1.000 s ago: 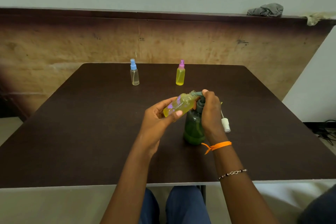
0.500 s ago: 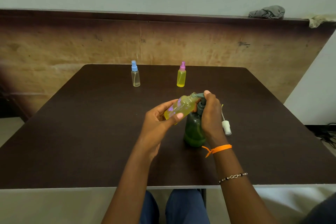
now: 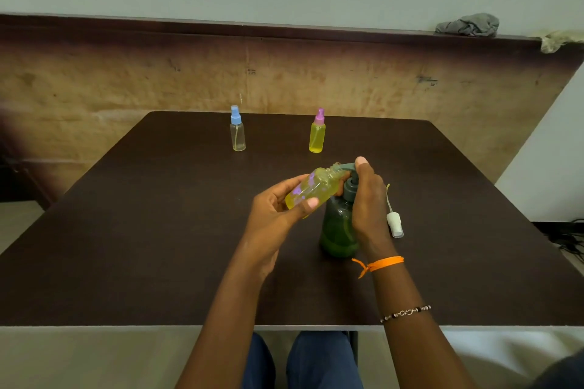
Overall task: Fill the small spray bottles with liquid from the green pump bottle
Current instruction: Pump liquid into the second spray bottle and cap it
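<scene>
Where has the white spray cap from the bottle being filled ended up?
The white spray cap lies on the dark table, just right of the right hand and the green pump bottle.

The tabletop [image 3: 158, 230] is dark, matt wood-grain laminate. The green pump bottle [image 3: 336, 230] is translucent glossy plastic with a matt grey-green pump head [image 3: 349, 181]. The small spray bottles [image 3: 237, 136] [image 3: 317, 137] [image 3: 313, 188] are clear, smooth plastic. The wall panel [image 3: 126, 82] looks like worn, rough wood. A crumpled grey cloth [image 3: 467, 25] lies on the ledge.
</scene>
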